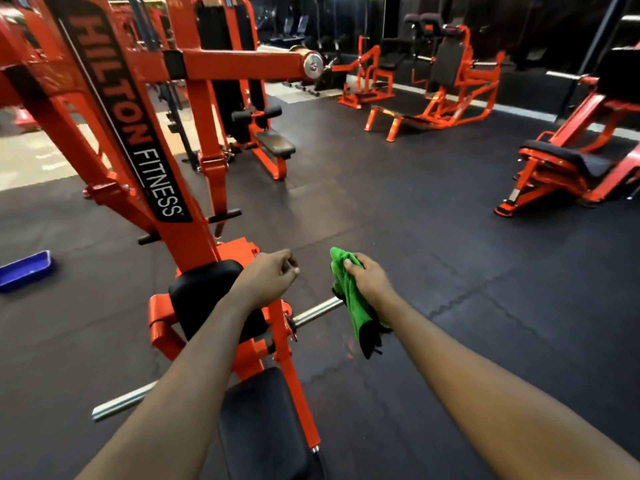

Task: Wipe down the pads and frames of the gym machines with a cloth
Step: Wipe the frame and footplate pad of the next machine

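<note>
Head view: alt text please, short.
The right hand grips a green cloth beside an orange Hilton Fitness machine, while the left hand, loosely curled and empty, is over its black pad. More orange machines stand across the black rubber floor; a blue tray lies at left.

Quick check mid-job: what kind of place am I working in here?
A gym's weight-machine floor: orange machine frame labelled HILTON FITNESS, black pad on it, more orange machines across the black rubber floor. The right hand holds a green cloth.
</note>
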Available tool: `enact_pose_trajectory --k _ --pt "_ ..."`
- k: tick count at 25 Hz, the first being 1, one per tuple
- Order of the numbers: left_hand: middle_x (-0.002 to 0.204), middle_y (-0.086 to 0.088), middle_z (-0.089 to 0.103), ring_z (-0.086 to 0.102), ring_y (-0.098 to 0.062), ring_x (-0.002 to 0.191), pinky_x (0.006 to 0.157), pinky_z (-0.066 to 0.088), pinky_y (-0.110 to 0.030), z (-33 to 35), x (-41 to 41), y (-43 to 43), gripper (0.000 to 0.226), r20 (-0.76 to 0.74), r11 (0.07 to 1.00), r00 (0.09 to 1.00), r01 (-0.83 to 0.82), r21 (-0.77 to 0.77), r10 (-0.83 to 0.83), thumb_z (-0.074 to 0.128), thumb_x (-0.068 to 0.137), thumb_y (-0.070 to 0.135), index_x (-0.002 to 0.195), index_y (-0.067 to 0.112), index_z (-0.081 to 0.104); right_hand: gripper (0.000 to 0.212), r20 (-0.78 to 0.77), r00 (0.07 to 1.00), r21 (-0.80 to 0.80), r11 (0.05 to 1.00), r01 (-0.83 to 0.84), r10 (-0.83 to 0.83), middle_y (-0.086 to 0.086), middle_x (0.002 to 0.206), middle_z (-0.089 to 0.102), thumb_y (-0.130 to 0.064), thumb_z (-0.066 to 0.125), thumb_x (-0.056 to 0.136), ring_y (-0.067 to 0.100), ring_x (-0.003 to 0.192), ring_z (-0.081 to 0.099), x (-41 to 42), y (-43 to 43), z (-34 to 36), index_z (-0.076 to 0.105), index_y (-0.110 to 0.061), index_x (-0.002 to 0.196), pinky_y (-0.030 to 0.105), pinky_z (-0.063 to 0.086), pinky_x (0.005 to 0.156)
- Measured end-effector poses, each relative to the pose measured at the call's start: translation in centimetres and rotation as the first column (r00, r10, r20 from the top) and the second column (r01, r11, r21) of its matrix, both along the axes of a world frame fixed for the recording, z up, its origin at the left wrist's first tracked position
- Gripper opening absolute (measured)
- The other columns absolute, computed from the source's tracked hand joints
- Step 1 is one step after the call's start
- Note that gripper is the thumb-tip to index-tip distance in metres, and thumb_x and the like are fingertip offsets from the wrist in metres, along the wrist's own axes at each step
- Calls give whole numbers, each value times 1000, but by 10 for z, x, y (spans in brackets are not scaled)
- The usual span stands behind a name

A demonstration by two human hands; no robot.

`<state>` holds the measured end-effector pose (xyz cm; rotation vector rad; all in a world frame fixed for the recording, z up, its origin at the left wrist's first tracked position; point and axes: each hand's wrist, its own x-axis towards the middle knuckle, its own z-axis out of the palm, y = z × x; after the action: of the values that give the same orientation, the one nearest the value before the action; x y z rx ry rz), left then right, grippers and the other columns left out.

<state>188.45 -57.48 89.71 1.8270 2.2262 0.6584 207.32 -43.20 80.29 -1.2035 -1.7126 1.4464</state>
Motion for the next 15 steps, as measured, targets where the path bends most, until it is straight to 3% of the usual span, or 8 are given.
enact_pose_trajectory --k 4,8,10,13,15 --pt "93 4 73 66 -18 87 80 53 -37 -11 13 -3 11 24 996 996 -86 -5 86 62 95 25 102 17 66 20 -29 998 -16 998 -54 54 2 94 75 -46 62 82 24 89 72 6 -9 18 70 -34 96 51 58 90" --pt "93 2 74 67 -20 87 81 53 -36 -38 43 5 10 22 960 962 -274 60 274 63 95 26 101 20 67 36 19 972 15 972 -233 232 0 101 75 -57 58 72 22 98 71 15 25 -10 69 -39 100 46 56 95" --pt "91 -2 74 68 -23 84 79 53 -36 -66 65 11 9 57 905 917 -398 147 394 65 93 23 100 19 68 31 -30 946 24 946 -323 324 0 101 75 -58 59 71 22 97 72 21 44 -29 70 -44 97 47 57 93" --pt "88 -5 74 68 -26 85 79 54 -40 -101 107 14 9 94 834 851 -525 167 517 65 91 22 99 19 68 13 -47 910 19 911 -412 412 8 106 74 -37 62 90 19 87 72 48 53 -41 70 -33 100 42 60 85" --pt "89 -5 74 69 -26 89 82 55 -41 -112 135 13 9 134 800 812 -583 142 568 66 90 21 99 18 68 19 -14 875 6 876 -483 483 5 110 73 -33 60 95 17 92 70 68 59 -46 69 -28 111 36 58 87"
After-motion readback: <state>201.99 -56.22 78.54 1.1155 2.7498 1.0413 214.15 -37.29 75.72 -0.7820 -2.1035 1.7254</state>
